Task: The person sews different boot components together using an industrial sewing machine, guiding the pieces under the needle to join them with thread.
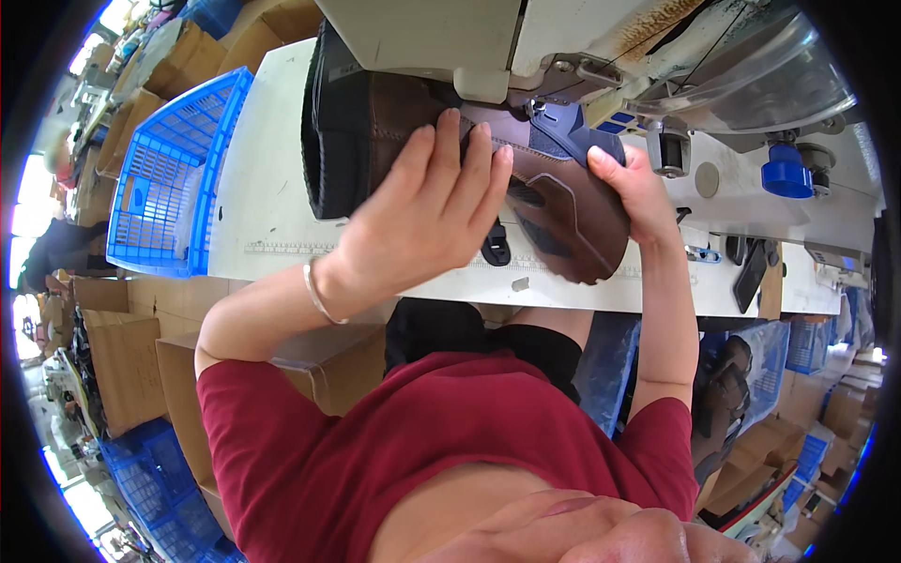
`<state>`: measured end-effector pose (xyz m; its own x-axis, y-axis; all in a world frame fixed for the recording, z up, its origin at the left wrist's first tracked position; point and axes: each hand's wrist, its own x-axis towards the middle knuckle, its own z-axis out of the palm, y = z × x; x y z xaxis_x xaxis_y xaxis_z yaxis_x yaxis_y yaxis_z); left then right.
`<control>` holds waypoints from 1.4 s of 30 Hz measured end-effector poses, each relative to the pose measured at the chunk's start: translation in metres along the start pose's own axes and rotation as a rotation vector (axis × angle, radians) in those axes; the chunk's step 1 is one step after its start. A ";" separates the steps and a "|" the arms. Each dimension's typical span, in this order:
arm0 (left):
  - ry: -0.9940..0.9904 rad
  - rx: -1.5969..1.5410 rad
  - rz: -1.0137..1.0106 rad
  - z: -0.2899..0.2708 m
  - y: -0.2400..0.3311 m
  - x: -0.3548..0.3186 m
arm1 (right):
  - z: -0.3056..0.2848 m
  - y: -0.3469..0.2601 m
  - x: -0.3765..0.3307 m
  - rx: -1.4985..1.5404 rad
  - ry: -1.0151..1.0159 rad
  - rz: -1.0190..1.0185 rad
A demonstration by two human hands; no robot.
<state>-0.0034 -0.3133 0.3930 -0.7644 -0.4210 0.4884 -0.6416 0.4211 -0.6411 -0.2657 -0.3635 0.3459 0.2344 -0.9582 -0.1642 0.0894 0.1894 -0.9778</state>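
Head view: shows a brown shoe upper (587, 225) at the upper middle of the frame, spread over the pale worktop (272, 188), partly under the sewing machine (422, 38). Ends in a black cuff (333, 141) on the left and a rounded brown edge on the right, with lavender lining and grey-blue panels near the metal parts of the machine. Rests the left hand (413, 220) on the middle of the brown part, fingers extended and slightly parted, lying on it rather than gripping. Clamps the right hand (643, 192) on the right end, thumb on top, fingers hidden beneath. Keeps both hands apart from each other.

Judge it light enough for one hand, probably pliable through the brown panels, stiffer along stitched seams, thicker and springier at the cuff. Expect little risk of breaking, but some of creasing, or of sliding on the smooth worktop. Take hold by the rounded right edge between thumb and fingers, and steady the middle with a flat palm, clear of the metal parts.

Shows a small pale mark on the cuff, too small to read. Carries a graduated scale (291, 249) along the worktop's near edge, too fine to tell in detail. Offers no readable brand on the upper.
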 end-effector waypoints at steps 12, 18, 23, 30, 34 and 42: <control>0.233 -0.050 -0.068 0.025 0.006 -0.007 | -0.001 0.015 -0.003 -0.071 0.077 -0.135; 0.208 -0.038 -0.105 0.027 0.005 -0.010 | 0.006 0.015 -0.004 -0.102 0.167 -0.183; 0.174 -0.026 -0.107 0.022 0.011 -0.007 | -0.001 0.017 0.001 -0.137 0.192 -0.160; 0.164 0.020 -0.129 0.019 0.018 -0.003 | -0.019 0.021 0.006 -0.234 0.199 -0.081; 0.172 -0.005 -0.138 0.019 0.016 -0.002 | -0.011 0.022 0.003 -0.197 0.193 -0.171; 0.258 -0.082 -0.118 0.029 0.004 0.000 | 0.003 0.023 -0.001 0.046 0.170 -0.153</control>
<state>-0.0041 -0.3347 0.3731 -0.6686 -0.2574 0.6977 -0.7220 0.4493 -0.5262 -0.2613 -0.3580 0.3242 0.0487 -0.9981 -0.0373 0.1562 0.0445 -0.9867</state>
